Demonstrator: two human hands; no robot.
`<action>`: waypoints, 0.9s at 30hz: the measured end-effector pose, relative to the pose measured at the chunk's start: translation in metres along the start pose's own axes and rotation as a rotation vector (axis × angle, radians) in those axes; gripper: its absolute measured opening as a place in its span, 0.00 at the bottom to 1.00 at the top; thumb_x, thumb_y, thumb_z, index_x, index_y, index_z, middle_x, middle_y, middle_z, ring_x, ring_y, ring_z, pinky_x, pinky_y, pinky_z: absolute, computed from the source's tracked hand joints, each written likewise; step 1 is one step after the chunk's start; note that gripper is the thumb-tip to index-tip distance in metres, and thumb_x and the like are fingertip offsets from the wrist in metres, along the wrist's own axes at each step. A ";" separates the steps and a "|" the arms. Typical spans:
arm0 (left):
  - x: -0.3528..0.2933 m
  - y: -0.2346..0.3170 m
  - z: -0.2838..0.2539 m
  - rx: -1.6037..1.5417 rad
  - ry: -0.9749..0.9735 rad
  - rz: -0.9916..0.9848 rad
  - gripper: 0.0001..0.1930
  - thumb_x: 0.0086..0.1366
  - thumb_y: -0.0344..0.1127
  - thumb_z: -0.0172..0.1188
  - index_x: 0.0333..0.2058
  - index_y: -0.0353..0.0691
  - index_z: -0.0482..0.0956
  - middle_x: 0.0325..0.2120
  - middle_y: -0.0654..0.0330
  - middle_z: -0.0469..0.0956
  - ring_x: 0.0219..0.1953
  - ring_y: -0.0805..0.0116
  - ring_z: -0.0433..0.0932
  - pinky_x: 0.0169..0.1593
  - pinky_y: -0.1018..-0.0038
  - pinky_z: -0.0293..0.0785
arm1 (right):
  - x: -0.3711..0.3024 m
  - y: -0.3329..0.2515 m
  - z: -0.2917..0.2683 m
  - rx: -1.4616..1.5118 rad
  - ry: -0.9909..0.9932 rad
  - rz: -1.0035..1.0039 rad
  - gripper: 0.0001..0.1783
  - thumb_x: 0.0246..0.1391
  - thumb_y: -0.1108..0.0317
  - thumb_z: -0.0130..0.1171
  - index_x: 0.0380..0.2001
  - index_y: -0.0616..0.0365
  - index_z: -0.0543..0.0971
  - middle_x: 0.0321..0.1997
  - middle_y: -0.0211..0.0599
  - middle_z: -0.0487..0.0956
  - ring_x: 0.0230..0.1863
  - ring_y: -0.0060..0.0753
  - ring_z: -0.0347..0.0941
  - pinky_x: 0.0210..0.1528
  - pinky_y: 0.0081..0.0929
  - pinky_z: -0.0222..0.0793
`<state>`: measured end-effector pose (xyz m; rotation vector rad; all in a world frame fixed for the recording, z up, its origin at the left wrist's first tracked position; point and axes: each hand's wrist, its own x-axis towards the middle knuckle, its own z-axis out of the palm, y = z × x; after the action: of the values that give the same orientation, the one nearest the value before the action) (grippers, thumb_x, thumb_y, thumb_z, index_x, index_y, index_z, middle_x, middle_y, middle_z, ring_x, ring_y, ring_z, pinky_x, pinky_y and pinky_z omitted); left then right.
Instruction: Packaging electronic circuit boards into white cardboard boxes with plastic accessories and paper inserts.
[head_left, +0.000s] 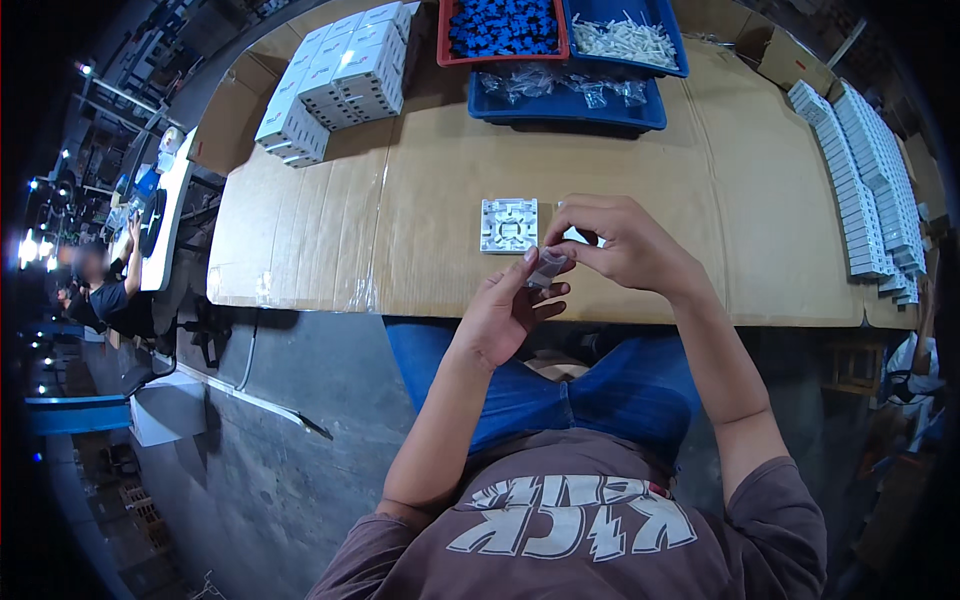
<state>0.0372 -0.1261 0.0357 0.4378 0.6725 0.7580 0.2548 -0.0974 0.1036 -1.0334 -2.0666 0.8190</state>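
Note:
Above the table's near edge, a small clear plastic bag (547, 268) is between my two hands; its contents are too small to make out. My left hand (507, 305) grips the bag from below with thumb and fingers. The fingertips of my right hand (612, 243) pinch at its upper end. Just beyond lies a white square plastic housing (509, 226) with a round frame inside, flat on the cardboard. Another white piece (582, 236) shows partly beneath my right hand, which hides most of it.
Cardboard (440, 200) covers the table. At the back stand a red bin (442, 50) of blue parts, a blue bin (683, 62) of white plugs and a blue tray (560, 115) of clear bags. White boxes (350, 70) and white stacks (865, 180) flank them. A person (115, 285) sits far left.

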 end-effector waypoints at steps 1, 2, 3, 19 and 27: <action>0.001 -0.002 -0.003 -0.006 0.008 -0.008 0.21 0.77 0.50 0.57 0.58 0.41 0.77 0.50 0.56 0.84 0.46 0.63 0.84 0.49 0.65 0.82 | 0.001 0.001 0.001 -0.026 -0.027 -0.024 0.07 0.53 0.77 0.70 0.36 0.60 0.84 0.36 0.35 0.82 0.38 0.35 0.79 0.39 0.32 0.72; 0.002 -0.003 -0.005 -0.013 0.015 -0.017 0.20 0.77 0.49 0.58 0.57 0.41 0.78 0.50 0.56 0.84 0.46 0.62 0.84 0.49 0.65 0.82 | 0.003 0.001 0.002 -0.024 -0.028 -0.022 0.07 0.53 0.77 0.70 0.36 0.60 0.84 0.36 0.35 0.82 0.38 0.35 0.79 0.39 0.32 0.72; 0.002 -0.003 -0.006 -0.014 0.016 -0.020 0.20 0.77 0.49 0.58 0.57 0.41 0.78 0.50 0.56 0.84 0.46 0.62 0.84 0.49 0.65 0.82 | 0.004 0.002 0.003 -0.005 -0.050 -0.011 0.07 0.53 0.77 0.70 0.36 0.61 0.84 0.37 0.35 0.82 0.39 0.35 0.79 0.41 0.32 0.73; 0.003 -0.008 -0.012 0.037 0.010 -0.017 0.21 0.79 0.48 0.53 0.58 0.38 0.78 0.50 0.54 0.84 0.48 0.60 0.86 0.48 0.63 0.84 | 0.013 0.006 -0.011 0.150 -0.302 0.158 0.06 0.56 0.75 0.70 0.37 0.60 0.85 0.41 0.31 0.85 0.41 0.26 0.77 0.41 0.25 0.70; -0.002 0.006 -0.005 0.085 -0.200 0.108 0.22 0.80 0.37 0.48 0.64 0.29 0.71 0.57 0.45 0.80 0.53 0.56 0.84 0.55 0.64 0.81 | 0.007 0.017 -0.020 0.165 -0.165 0.202 0.06 0.61 0.71 0.68 0.41 0.59 0.83 0.41 0.27 0.84 0.38 0.19 0.73 0.38 0.21 0.66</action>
<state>0.0298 -0.1225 0.0364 0.6233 0.4979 0.7772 0.2745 -0.0790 0.1038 -1.1263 -2.0100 1.1927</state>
